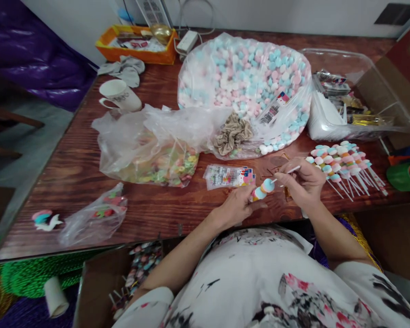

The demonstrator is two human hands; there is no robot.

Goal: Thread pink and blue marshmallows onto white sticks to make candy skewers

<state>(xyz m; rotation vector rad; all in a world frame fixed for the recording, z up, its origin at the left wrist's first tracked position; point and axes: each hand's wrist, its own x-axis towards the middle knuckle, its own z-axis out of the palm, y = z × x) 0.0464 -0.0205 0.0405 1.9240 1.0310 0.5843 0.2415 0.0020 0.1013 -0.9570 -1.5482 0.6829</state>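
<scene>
In front of my body, my left hand (238, 206) is closed around a short row of marshmallows (267, 186), with a blue one at the right end and white and yellow-orange pieces behind it. My right hand (305, 182) pinches a thin white stick (293, 170). The stick's lower end meets the blue marshmallow; how deep it goes in cannot be made out. Just beyond my left hand lie printed clear wrappers (225, 176). To the right of my right hand rests a pile of finished marshmallow sticks (341, 161), their white stems pointing toward me.
A large bag of pastel marshmallows (246, 68) fills the back. Left of it sit a bag of coloured candies (157, 159), a mug (120, 95) and an orange tray (136, 57). At right are a clear plastic bin (328, 132) and green tape (401, 176). A box (99, 287) stands below the edge.
</scene>
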